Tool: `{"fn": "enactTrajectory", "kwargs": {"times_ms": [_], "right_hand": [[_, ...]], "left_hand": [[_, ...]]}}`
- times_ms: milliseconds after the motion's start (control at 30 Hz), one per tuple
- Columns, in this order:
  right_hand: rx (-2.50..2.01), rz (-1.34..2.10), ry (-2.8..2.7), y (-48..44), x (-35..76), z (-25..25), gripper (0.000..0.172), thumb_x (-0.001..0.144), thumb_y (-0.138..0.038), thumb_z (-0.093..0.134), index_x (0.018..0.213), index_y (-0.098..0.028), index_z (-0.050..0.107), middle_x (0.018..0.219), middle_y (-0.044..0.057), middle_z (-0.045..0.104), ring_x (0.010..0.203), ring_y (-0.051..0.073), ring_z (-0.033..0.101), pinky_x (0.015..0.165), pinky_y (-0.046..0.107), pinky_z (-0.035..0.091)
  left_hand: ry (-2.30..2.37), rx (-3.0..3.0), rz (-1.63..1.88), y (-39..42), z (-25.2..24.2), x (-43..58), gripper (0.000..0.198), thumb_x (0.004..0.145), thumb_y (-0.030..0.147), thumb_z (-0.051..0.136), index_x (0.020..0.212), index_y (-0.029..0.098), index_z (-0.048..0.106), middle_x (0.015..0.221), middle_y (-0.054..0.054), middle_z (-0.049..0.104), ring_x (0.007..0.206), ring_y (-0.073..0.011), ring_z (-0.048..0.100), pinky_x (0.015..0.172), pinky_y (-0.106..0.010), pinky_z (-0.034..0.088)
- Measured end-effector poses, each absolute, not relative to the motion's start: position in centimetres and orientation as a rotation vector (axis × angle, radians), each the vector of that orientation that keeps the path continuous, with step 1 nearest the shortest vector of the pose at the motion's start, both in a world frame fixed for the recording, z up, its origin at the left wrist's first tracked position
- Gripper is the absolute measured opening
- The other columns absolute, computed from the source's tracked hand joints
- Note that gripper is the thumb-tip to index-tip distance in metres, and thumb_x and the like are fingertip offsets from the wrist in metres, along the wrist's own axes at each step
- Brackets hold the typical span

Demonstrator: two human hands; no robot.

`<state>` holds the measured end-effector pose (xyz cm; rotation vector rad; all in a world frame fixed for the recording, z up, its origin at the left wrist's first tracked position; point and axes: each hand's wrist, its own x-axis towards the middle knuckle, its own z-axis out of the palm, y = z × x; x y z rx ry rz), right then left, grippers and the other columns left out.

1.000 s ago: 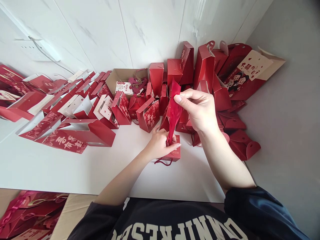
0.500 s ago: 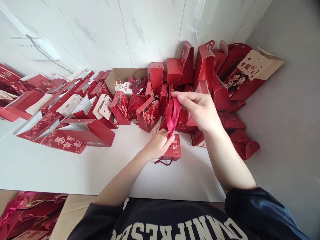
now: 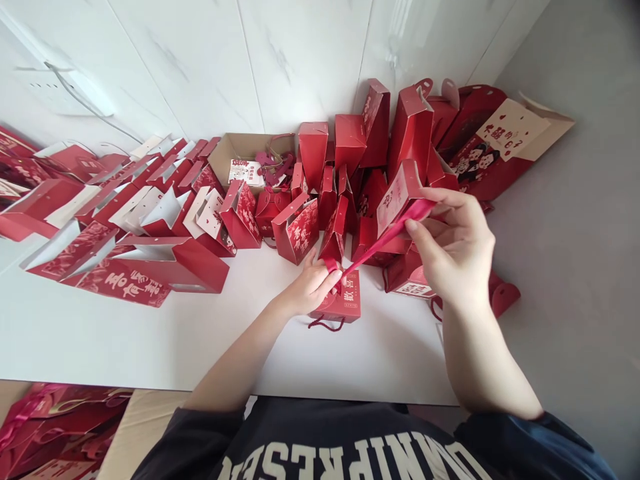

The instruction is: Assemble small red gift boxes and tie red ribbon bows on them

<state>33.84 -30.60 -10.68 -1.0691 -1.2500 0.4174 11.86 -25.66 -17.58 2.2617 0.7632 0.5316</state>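
Note:
A magenta ribbon (image 3: 379,245) stretches slantwise between my two hands. My right hand (image 3: 453,243) pinches its upper end between thumb and fingers, raised in front of the boxes on the right. Lower down, my left hand (image 3: 314,287) pinches the ribbon near its other end, where a short loop sticks up from the fingers. Under and beside my left hand lies a small red gift box (image 3: 350,303) with printed characters and a dark red cord handle (image 3: 327,325) at its near side. My left fingers cover part of this box, so I cannot tell whether the ribbon is attached to it.
Rows of open red gift boxes (image 3: 170,260) fill the left of the white table (image 3: 150,340). More red boxes (image 3: 415,127) crowd the back right by the wall. An open cardboard carton (image 3: 233,150) holds tags and cords. Below the table edge, another carton (image 3: 145,427) contains red bags.
My right hand has moved right and slightly down, drawing the ribbon from a hanging loop into a taut slanting band. My left hand stays nearly in place over the small box.

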Motion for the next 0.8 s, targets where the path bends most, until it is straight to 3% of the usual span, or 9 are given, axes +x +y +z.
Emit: {"fn": "enactTrajectory", "kwargs": {"times_ms": [133,333,433,500,567,700,800], "right_hand": [[-1.121,0.549,-1.142,-32.5,35.2,-11.6,0.033,0.085,-0.027,0.075,0.116,-0.033,0.066,0.1,0.003,0.056,0.073,0.016,0.067,0.055,0.029,0.063],[-1.11,0.853,-1.203,-35.2,38.2,-12.9,0.031,0.085,-0.026,0.074,0.114,-0.031,0.065,0.086,0.0,0.064,0.055,0.012,0.061,0.031,0.021,0.044],[-1.23,1.154,-1.645,-36.1,39.1,-13.0,0.029,0.092,-0.032,0.067,0.121,-0.028,0.063,0.098,0.006,0.07,0.071,0.017,0.069,0.046,0.026,0.056],[-1.324,1.076,-1.913,-36.0,38.6,-13.2,0.025,0.095,-0.036,0.062,0.117,-0.026,0.067,0.111,0.01,0.069,0.095,0.023,0.07,0.072,0.035,0.062],[-1.443,0.843,-1.97,-35.4,37.1,-13.9,0.022,0.097,-0.038,0.057,0.11,-0.025,0.069,0.113,0.01,0.067,0.101,0.025,0.067,0.089,0.043,0.056],[-1.494,0.721,-1.922,-33.7,33.1,-16.0,0.022,0.101,-0.037,0.05,0.096,-0.022,0.066,0.1,0.008,0.065,0.09,0.021,0.065,0.084,0.039,0.053],[-1.443,0.693,-1.921,-33.0,31.5,-17.0,0.014,0.097,-0.034,0.057,0.093,-0.021,0.063,0.095,0.006,0.065,0.085,0.02,0.063,0.078,0.035,0.051]], "left_hand": [[0.789,2.224,0.542,-25.5,-17.9,11.9,0.04,0.105,0.034,0.024,0.089,0.022,0.058,0.074,0.002,0.064,0.083,-0.0173,0.064,0.125,-0.047,0.011],[0.797,2.168,0.6,-25.6,-18.0,12.1,0.039,0.106,0.035,0.025,0.091,0.022,0.059,0.069,0.004,0.063,0.077,-0.015,0.064,0.124,-0.045,0.011],[0.774,2.169,0.594,-25.6,-17.8,12.1,0.041,0.106,0.036,0.025,0.09,0.022,0.06,0.068,0.005,0.062,0.072,-0.0137,0.064,0.122,-0.043,0.016],[0.771,2.174,0.575,-25.7,-17.6,12.1,0.043,0.106,0.037,0.024,0.089,0.021,0.061,0.069,0.004,0.063,0.073,-0.014,0.064,0.121,-0.044,0.019],[0.786,2.174,0.571,-25.7,-17.5,12.2,0.044,0.106,0.037,0.024,0.089,0.021,0.061,0.07,0.003,0.064,0.074,-0.0144,0.064,0.121,-0.044,0.019],[0.808,2.196,0.533,-25.8,-17.1,12.1,0.043,0.106,0.033,0.023,0.092,0.022,0.061,0.075,0.003,0.067,0.082,-0.0153,0.066,0.124,-0.045,0.011],[0.806,2.194,0.521,-25.8,-16.9,12.0,0.04,0.106,0.032,0.024,0.095,0.022,0.061,0.093,0.001,0.072,0.093,-0.0163,0.066,0.125,-0.045,0.01]]}}
